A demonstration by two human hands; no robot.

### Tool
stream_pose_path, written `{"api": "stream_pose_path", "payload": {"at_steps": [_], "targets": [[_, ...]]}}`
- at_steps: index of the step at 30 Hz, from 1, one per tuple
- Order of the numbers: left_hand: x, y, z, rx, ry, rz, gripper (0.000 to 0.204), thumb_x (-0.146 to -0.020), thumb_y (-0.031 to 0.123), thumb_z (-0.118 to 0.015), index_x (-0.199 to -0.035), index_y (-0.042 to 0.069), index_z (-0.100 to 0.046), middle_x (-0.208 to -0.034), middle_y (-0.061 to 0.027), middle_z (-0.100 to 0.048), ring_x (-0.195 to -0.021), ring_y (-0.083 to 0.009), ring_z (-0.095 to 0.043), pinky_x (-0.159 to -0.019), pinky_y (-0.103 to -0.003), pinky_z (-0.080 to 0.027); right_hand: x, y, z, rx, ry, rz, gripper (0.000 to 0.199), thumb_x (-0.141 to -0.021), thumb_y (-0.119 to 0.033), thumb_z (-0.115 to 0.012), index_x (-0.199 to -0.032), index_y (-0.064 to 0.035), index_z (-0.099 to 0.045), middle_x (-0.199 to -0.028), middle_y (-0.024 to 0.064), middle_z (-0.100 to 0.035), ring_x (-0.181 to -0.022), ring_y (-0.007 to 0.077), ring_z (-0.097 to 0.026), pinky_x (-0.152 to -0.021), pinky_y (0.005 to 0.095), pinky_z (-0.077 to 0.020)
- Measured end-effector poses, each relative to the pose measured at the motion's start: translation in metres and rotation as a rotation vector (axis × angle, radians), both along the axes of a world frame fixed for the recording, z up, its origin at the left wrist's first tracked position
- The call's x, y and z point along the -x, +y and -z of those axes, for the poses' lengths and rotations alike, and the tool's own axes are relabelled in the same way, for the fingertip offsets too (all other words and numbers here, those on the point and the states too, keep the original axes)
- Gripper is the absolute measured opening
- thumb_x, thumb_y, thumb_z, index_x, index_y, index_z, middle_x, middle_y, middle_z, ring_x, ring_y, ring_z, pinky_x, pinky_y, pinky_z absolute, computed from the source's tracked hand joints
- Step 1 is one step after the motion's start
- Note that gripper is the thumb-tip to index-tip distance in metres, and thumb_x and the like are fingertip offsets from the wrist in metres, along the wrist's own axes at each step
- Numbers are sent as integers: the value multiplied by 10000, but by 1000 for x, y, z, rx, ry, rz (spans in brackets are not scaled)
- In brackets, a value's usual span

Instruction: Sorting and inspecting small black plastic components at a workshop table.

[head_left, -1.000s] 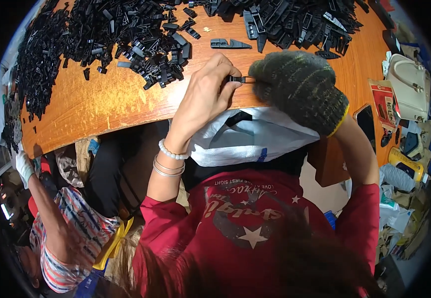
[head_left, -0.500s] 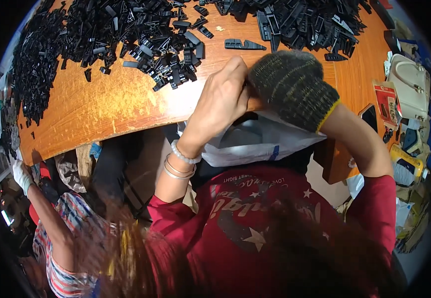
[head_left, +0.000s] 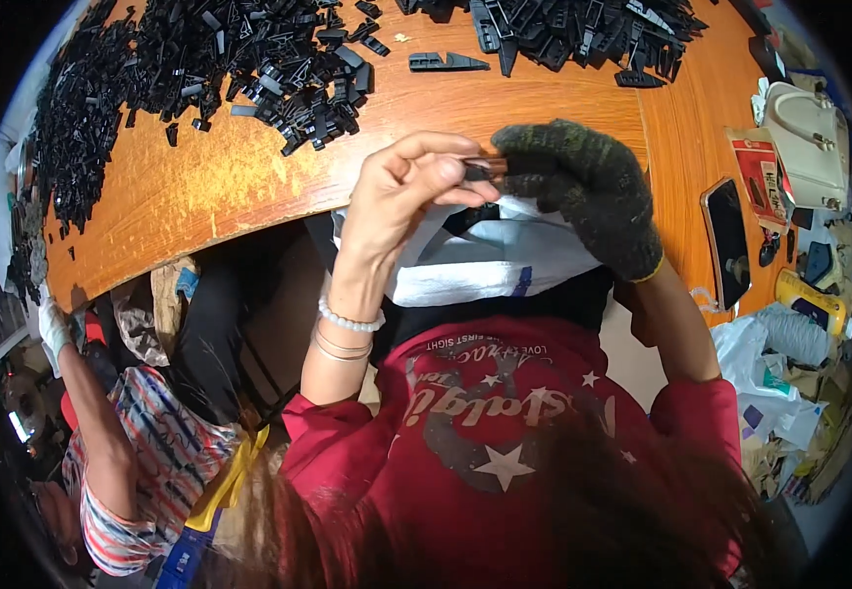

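My left hand (head_left: 397, 187) is bare, with a bead bracelet and thin bangles on the wrist. Its thumb and fingers pinch a small dark piece (head_left: 476, 172), blurred, above the table's near edge. Close beside it, my right hand (head_left: 583, 182) wears a dark green knit glove with a yellow cuff. The glove's fingertips are closed at a narrow brownish bit (head_left: 495, 165) that meets the dark piece; I cannot tell whether the two are one thing. Below both hands, a white plastic bag (head_left: 475, 280) lies open across my lap.
Small black plastic clips (head_left: 279, 74) are heaped across the far left of the wooden table (head_left: 249, 187). Longer black wedge-shaped parts (head_left: 583, 34) lie far right, one wedge (head_left: 449, 62) apart. Right: a phone (head_left: 727, 240) and white handbag (head_left: 807, 137). A co-worker's gloved hand (head_left: 53, 324) is at left.
My left hand has turned and its fingers have lifted, so the dark piece shows between my hands. My right hand has come down slightly. The view has shifted, uncovering the whole phone.
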State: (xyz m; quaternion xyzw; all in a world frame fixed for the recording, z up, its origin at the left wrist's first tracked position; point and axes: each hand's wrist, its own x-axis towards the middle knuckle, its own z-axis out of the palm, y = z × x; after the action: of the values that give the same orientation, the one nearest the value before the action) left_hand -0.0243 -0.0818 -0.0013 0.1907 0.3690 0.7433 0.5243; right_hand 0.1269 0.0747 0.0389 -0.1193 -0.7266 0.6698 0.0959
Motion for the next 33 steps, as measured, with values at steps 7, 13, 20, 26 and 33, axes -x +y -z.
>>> {"api": "stream_pose_path", "payload": {"at_steps": [7, 13, 20, 26, 33], "targets": [[-14, 9, -4, 185, 71, -20, 151, -899, 65, -629, -971, -65, -608, -772, -148, -662, -653, -244, -695, -562, -286, -581, -7, -6, 15, -26, 54, 22, 338, -860, 21, -621, -1197, -1, -596, -1028, 90, -656, -956, 164, -645, -822, 289, -548], [-5, 14, -23, 541, 735, 46, 232, -828, 129, -731, -929, -43, -614, -644, -65, -646, -506, -140, -614, -456, -245, -452, -12, -2, 2, -156, -168, 7, 296, -860, -156, -671, -1118, -16, -635, -943, 113, -661, -848, 183, -657, -751, 315, -531], [30, 51, -6, 500, 1824, -457, 205, -853, 76, -621, -1031, -21, -590, -994, -165, -559, -783, -354, -611, -675, -391, -499, -24, -1, 8, -985, -92, -399, 339, -869, -249, -641, -1174, -101, -647, -1080, 110, -660, -961, 242, -635, -860, 370, -499], [-16, 38, -9, 331, 932, -371, 155, -748, 13, -681, -869, -36, -597, -733, -86, -546, -575, -128, -521, -513, -253, -423, 2, -9, -14, 6, -190, 159, 358, -909, -205, -631, -1225, -46, -576, -984, 81, -654, -830, 103, -640, -635, 242, -530], [48, 43, -30, 368, 1713, -535, 128, -757, 42, -662, -882, 25, -684, -865, -121, -597, -800, -293, -603, -703, -395, -505, 8, -7, -4, 87, -314, 338, 374, -946, -203, -562, -1266, -15, -518, -841, 66, -630, -677, 100, -636, -568, 225, -521]]}}
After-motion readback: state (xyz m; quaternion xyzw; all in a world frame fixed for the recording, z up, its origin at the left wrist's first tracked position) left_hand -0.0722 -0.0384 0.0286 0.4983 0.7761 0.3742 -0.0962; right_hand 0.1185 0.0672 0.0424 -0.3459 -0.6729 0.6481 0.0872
